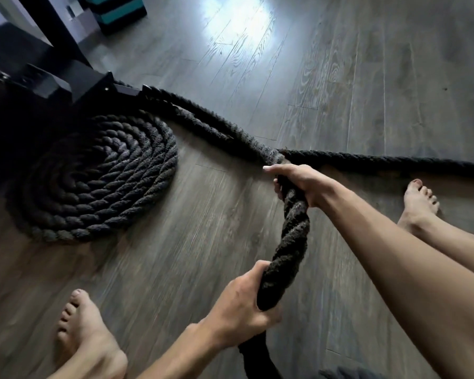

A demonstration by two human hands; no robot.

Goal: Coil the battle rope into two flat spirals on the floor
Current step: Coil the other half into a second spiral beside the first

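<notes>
A thick black rope is held off the wooden floor by both hands, and the twisted stretch between them runs almost straight toward the person. The right hand grips the far end of that stretch, its fingers curled tight round the rope where it rises from the floor. The left hand grips it nearer the body, fingers and thumb wrapped fully round it, and below this hand the rope drops out of view at the bottom edge. From the right hand one length lies on the floor and slants up and left to the foot of a black metal frame. Another length lies flat and runs off the right edge. How these lengths join under the hand cannot be told. To the left of the hands, well apart from them, one flat spiral of the same rope lies on the floor, its turns packed tight against each other and its upper edge close to the frame's foot. A bare left foot stands near the bottom left, below the spiral, and a bare right foot stands at the right, just on the near side of the length running off that way. A teal and black block sits at the top left beyond the frame, and a bright patch of light lies on the boards at the top.
</notes>
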